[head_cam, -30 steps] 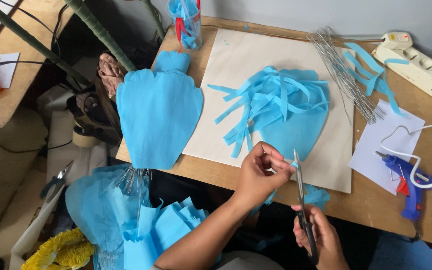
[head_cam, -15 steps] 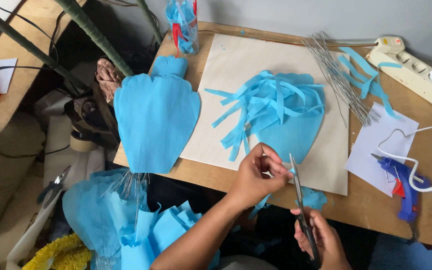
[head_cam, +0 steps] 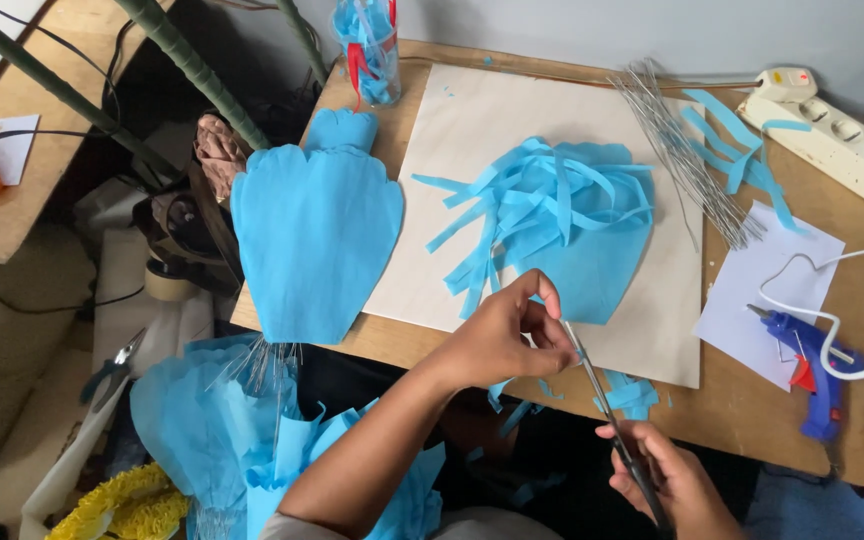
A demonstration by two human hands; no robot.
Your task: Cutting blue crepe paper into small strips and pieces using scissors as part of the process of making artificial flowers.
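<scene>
My left hand pinches a small piece of blue crepe paper at the table's near edge. My right hand grips scissors, whose blades point up toward the left hand's fingertips. Just beyond lies a pile of blue paper strips on a blue petal-shaped sheet, which rests on a beige board. Small blue offcuts lie by the blades.
A large blue paper petal hangs over the table's left edge. Thin wires, more blue strips, a power strip, white paper and a blue glue gun sit to the right. Blue paper flowers lie below.
Both hands stay at the near edge with the scissors against the small blue piece. The view has shifted slightly; nothing else has moved.
</scene>
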